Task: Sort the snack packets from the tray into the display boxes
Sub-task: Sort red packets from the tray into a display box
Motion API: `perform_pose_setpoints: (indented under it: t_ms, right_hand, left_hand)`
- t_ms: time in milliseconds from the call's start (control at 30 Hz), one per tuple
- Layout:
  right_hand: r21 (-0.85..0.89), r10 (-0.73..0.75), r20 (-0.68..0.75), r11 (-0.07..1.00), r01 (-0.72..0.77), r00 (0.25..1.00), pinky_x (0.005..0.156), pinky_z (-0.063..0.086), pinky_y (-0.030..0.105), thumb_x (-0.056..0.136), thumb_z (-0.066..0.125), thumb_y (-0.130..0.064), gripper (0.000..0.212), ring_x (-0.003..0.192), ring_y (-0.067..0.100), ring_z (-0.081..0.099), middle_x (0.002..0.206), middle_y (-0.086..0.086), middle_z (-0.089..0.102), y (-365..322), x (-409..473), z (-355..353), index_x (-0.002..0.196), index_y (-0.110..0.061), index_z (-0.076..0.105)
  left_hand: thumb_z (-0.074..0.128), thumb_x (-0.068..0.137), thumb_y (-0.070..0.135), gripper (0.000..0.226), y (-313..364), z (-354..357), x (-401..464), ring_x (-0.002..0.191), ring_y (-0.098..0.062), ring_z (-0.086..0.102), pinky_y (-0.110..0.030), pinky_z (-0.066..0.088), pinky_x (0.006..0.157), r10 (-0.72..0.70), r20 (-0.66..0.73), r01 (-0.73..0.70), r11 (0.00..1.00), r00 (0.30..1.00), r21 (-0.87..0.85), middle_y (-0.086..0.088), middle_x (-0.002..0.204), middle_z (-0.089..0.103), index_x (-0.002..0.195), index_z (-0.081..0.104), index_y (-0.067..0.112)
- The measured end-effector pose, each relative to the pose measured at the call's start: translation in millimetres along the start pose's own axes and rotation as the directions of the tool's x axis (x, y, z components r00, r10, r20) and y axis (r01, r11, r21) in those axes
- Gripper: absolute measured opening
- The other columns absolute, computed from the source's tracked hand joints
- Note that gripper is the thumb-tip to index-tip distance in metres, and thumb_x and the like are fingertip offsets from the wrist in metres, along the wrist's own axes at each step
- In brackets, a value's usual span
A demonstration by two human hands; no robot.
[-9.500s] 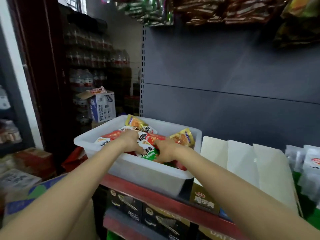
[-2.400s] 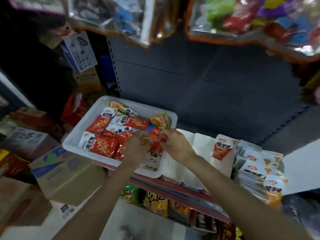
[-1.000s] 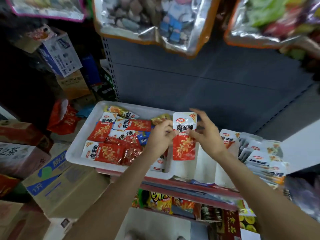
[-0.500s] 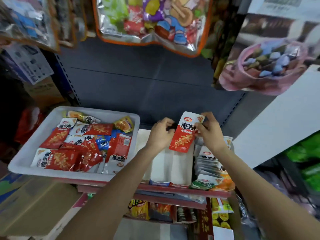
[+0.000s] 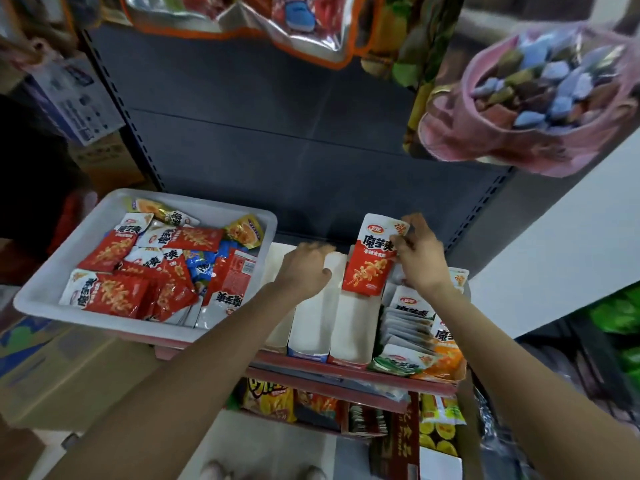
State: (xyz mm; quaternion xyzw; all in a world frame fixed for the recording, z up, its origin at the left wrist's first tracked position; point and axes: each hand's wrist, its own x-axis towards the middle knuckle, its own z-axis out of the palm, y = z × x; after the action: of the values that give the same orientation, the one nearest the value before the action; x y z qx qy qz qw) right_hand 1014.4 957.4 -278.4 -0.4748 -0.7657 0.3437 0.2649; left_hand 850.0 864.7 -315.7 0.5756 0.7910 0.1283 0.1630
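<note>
The right hand (image 5: pixel 420 258) pinches the top right corner of a red and white snack packet (image 5: pixel 372 258) between thumb and fingertips, holding it upright with its lower edge over the back of an empty white display box (image 5: pixel 353 327). The left hand (image 5: pixel 304 270) holds nothing, its fingers loosely curled as it rests against the upper edges of the neighbouring empty white boxes (image 5: pixel 308 323), apparently steadying them. Just right of the held packet, another box (image 5: pixel 415 327) is already filled with a row of white-topped packets standing on edge. To the left on the same shelf sits a white plastic tray (image 5: pixel 45 282) heaped with more packets (image 5: pixel 152 271), mostly red and white, a few blue or yellow. The packet looks light, thin and floppy, its glossy film likely slippery, so a pinch on the flat sealed top edge should hold better than one on the soft filled middle. Large bags of goods (image 5: pixel 540 95) hang overhead.
</note>
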Motion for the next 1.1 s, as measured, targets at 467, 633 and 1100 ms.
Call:
perform_pose_setpoints:
  t_ms: [467,633,1100]
  right_hand:
    - [-0.653,-0.047,0.288,0.721,0.232,0.956,0.082,0.045,0.034,0.089,0.053,-0.012,0.016,0.11,0.026,0.05,0.123,0.006,0.048,10.2,16.8,17.7,0.1,-0.011,0.065]
    - [-0.699,-0.113,0.289,0.654,0.29,0.951,0.07,0.044,0.031,0.091,0.049,-0.009,0.018,0.099,0.026,0.055,0.113,0.005,0.054,5.3,19.2,21.1,0.1,-0.013,0.064]
    - [-0.185,-0.265,0.378,0.917,0.353,0.887,0.08,0.048,0.032,0.087,0.061,-0.017,0.012,0.089,0.019,0.06,0.098,0.002,0.058,-59.4,-8.6,82.2,0.099,-0.016,0.066]
  left_hand:
    - [0.051,0.094,0.017,0.048,-3.4,9.7,0.3,0.135,-0.021,0.033,-0.032,0.03,0.109,-0.011,-0.059,0.007,0.998,0.998,-0.059,-0.002,0.146,0.04,0.14,0.041,0.018]
    - [0.051,0.094,0.017,0.047,-2.8,8.1,1.1,0.135,-0.021,0.033,-0.033,0.03,0.109,-0.015,-0.038,0.012,0.998,0.999,-0.059,-0.003,0.146,0.04,0.14,0.042,0.018]
    - [0.054,0.09,0.006,0.026,-75.7,-25.3,-47.7,0.108,-0.018,0.055,-0.026,0.043,0.092,-0.089,-0.295,-0.022,0.936,0.951,-0.351,-0.006,0.118,0.06,0.115,0.061,0.011]
